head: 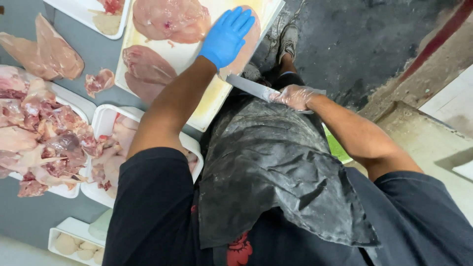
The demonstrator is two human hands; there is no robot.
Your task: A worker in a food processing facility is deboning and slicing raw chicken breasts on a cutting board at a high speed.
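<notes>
The blue-gloved left hand (226, 35) presses flat on a pale raw chicken breast (245, 45) at the cream cutting board's (189, 54) right edge. The clear-gloved right hand (295, 96), closed around the steel knife (251, 87), slices horizontally, judging by the blade; next comes a steady, level draw.

Single head view, steeply downward, close over cutting board (199, 106)

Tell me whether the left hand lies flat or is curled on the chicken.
Flat: the left hand, in a blue glove, lies with fingers spread on a chicken breast at the cutting board edge.

butchery: raw chicken (167, 19) on cutting board (207, 98), meat trays (74, 106).
</notes>
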